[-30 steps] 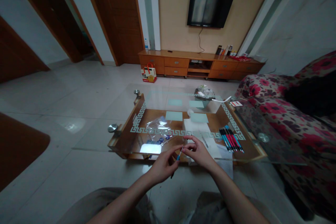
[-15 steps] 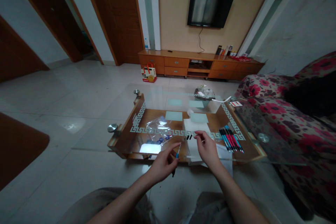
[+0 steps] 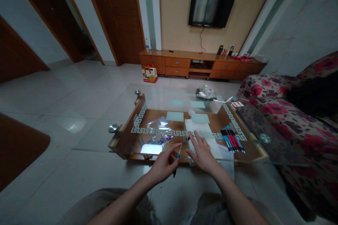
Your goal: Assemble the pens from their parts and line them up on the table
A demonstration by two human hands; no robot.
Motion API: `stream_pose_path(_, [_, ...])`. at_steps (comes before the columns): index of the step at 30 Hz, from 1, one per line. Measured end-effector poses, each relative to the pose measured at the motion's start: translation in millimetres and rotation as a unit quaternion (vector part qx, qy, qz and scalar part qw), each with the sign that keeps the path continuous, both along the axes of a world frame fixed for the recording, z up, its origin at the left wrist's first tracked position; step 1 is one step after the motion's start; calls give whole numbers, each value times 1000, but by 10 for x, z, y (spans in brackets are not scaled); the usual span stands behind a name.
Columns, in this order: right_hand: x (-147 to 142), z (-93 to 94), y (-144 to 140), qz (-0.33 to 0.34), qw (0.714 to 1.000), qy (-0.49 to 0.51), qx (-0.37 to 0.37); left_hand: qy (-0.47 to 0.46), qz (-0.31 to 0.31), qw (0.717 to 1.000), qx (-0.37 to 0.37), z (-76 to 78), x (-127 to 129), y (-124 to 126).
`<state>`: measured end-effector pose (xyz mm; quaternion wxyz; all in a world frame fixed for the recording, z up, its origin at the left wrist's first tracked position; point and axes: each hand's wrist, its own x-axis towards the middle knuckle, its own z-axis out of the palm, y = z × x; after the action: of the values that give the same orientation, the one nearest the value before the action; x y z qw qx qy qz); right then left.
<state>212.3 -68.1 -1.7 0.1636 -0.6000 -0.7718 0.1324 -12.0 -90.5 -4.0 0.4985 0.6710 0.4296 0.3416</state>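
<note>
My left hand (image 3: 166,161) is closed around a slim pen (image 3: 178,154) with a blue section; its thin tip points up and a black end shows below the hand. My right hand (image 3: 202,153) reaches over the glass table with its fingers spread. Its fingertips are at a small black piece (image 3: 188,137) on the glass; whether they touch it I cannot tell. Other small black pieces there are hidden by the fingers. To the right of that hand lies a row of blue, red and black pens (image 3: 232,140).
The glass tabletop (image 3: 124,107) has metal knobs (image 3: 113,128) at its corners. A clear plastic bag (image 3: 158,126) with blue round items appears left of my hands. A white box (image 3: 192,125) shows under the glass. A flowered sofa (image 3: 298,130) stands at right.
My right hand has gone from bent, nearly pinched fingers to spread fingers, shifting slightly left over the black pieces. The left hand keeps the pen in about the same place.
</note>
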Motion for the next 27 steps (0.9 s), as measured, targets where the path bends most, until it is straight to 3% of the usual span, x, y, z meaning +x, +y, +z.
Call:
stream_pose_path(18, [-20,8,7,0,999,-45,-21,-6,-7,1000,-10,-3,-11,3])
stream_pose_path(23, [-6,-4,32,-7,1000,-8,8,-6,1,1000,-11,-2,-6,6])
stream_pose_path(27, [21,31,99,-34,989,111,90,3,0,1000,-7,-8,-7,5])
